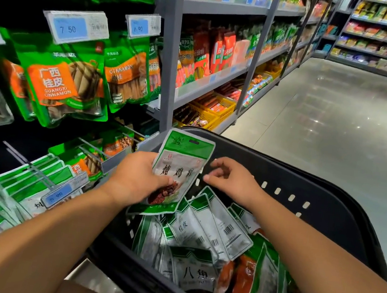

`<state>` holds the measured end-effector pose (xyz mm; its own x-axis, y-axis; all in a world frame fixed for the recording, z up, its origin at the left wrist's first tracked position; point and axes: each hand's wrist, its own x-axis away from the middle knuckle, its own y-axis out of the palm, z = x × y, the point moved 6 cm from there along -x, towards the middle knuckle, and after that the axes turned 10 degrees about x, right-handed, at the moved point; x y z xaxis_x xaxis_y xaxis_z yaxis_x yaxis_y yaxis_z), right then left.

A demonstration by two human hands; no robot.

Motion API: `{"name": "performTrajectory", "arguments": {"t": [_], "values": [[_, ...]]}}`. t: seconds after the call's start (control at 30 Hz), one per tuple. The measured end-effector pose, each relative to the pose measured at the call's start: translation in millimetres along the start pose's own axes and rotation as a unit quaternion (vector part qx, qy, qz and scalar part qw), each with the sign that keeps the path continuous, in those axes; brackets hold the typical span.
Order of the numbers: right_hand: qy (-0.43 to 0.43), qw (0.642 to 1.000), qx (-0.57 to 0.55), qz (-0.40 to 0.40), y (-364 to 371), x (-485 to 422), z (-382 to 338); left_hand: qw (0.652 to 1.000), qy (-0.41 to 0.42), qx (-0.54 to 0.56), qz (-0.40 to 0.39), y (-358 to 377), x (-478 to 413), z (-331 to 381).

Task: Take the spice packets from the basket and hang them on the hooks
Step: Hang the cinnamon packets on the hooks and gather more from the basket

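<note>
A black plastic basket in front of me holds several green-and-white spice packets. My left hand grips one green-and-white packet upright above the basket's left side, thumb across its front. My right hand hovers just right of that packet with fingers loosely curled and holds nothing. Metal hooks stick out of the dark display wall on the left, some bare, some loaded with packets.
Green cinnamon packets hang higher on the wall under blue price tags. More green-and-white packets hang at lower left. Grey shelving with goods runs along the aisle. Shiny floor stretches to the right.
</note>
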<state>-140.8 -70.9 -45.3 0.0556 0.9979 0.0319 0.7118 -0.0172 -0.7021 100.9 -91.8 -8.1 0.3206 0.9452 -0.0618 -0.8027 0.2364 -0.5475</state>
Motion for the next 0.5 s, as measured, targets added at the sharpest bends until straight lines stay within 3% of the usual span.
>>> {"name": "performTrajectory", "arguments": {"t": [0.23, 0.5], "values": [[0.162, 0.986, 0.042, -0.012, 37.3, -7.8, 82.0, 0.999, -0.011, 0.046, 0.017, -9.5, 2.8, 0.2], [0.201, 0.968, 0.14, -0.059, 77.6, -11.8, 96.9, 0.998, -0.03, 0.057, 0.006, -9.6, 3.1, 0.4]]}}
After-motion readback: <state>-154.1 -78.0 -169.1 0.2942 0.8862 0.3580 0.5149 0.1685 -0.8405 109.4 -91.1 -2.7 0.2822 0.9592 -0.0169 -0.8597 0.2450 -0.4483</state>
